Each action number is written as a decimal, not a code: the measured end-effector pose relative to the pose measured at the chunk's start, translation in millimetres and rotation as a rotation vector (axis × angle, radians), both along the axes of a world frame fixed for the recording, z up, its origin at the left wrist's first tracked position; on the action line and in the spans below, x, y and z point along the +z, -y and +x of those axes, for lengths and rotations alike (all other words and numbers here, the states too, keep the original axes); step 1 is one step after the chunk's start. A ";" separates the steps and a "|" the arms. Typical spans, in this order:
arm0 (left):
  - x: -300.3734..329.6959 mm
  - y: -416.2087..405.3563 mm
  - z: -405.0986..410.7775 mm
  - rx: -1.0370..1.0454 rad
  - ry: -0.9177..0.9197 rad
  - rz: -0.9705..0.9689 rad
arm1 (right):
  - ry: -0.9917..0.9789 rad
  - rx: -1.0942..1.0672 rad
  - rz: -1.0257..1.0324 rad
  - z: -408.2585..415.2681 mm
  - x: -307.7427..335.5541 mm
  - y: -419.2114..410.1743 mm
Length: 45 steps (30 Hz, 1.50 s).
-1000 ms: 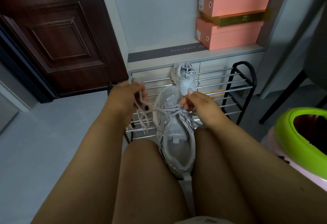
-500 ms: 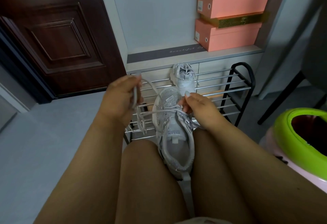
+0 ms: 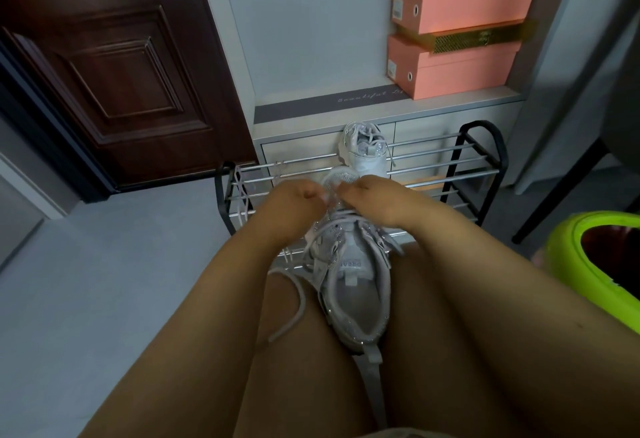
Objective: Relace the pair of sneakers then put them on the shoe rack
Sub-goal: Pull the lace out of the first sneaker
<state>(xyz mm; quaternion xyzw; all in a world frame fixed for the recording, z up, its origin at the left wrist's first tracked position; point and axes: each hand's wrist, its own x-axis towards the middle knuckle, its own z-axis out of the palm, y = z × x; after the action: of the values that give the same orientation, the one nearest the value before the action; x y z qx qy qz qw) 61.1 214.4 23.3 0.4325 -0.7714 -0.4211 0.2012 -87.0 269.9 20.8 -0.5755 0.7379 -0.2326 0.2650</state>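
I see the sneaker wedged between the two bare thighs, heel toward me and toe pointing away, its opening facing up with the tongue label showing. A loose stretch of lace curls off its left side and drapes over the left thigh. Just past the tongue, both hands meet over the front of the shoe. My left hand has its fingers curled in, pinching the lace near the eyelets, and my right hand is curled the same way on the lace from the other side; the fingertips themselves are turned down and partly hidden, so I cannot tell exactly which strand each one grips. The two hands sit just beside each other, nearly touching.

Beyond the hands stands the shoe rack, black end frames with silver rails. The second sneaker rests on its top rails, near the middle. Off to the right, near my right knee, is a green-rimmed bin. Behind the rack runs a pale low cabinet, with a stack of pink shoe boxes on its right end. To the far left is a dark wooden door, above a grey floor.
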 end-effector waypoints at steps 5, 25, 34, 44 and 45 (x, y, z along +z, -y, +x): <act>2.1 4.7 -3.5 -0.193 0.110 -0.118 | 0.460 -0.115 0.010 -8.9 11.0 10.3; 3.3 11.0 -18.0 -0.216 -0.121 0.010 | 0.636 0.018 -0.391 -23.9 28.5 10.4; 33.0 31.6 -27.9 0.039 -0.475 0.181 | 0.744 0.016 -0.284 -22.5 -0.8 8.1; 75.5 42.5 -47.3 0.086 -0.518 0.232 | 0.697 -0.038 -0.245 -11.9 17.4 26.8; 63.8 40.2 -43.4 0.067 -0.435 0.245 | 0.778 -0.076 -0.258 -14.5 17.1 27.3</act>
<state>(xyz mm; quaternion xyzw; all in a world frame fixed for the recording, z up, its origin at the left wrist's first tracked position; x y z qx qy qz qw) 17.7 174.2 87.1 0.3780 -0.6386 -0.5878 0.3223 -101.5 242.6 37.8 -0.4456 0.5681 -0.5329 0.4412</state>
